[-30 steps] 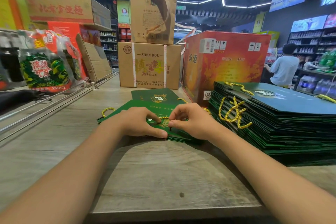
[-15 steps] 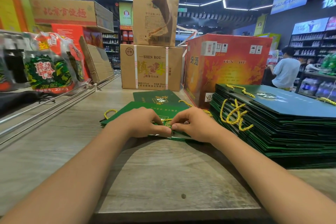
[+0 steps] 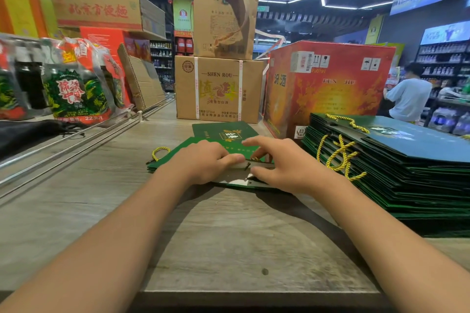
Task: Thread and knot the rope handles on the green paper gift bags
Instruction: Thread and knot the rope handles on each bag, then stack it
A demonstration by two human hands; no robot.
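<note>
A flat green paper gift bag (image 3: 183, 151) lies on the wooden counter (image 3: 229, 236) in front of me, on top of a few others. Its near edge is parted and shows white inside. My left hand (image 3: 203, 161) grips that edge, fingers curled, thumb stretched along it. My right hand (image 3: 284, 162) rests on the bag with fingers spread and the thumb pressing the lower layer. A short piece of yellow rope (image 3: 254, 159) with a black tip shows between the hands. Another rope loop (image 3: 159, 152) sticks out at the bag's left.
A tall stack of green bags (image 3: 407, 173) with yellow rope handles (image 3: 338, 157) stands at my right. Cardboard cartons (image 3: 218, 89) and a red carton (image 3: 328, 84) block the far side. Packaged goods (image 3: 73, 91) and metal rails (image 3: 76, 145) run along the left. A person (image 3: 409, 96) stands far right.
My right hand has spread its fingers and shifted slightly right, away from the left hand. The bag's near edge has parted, showing white inside.
</note>
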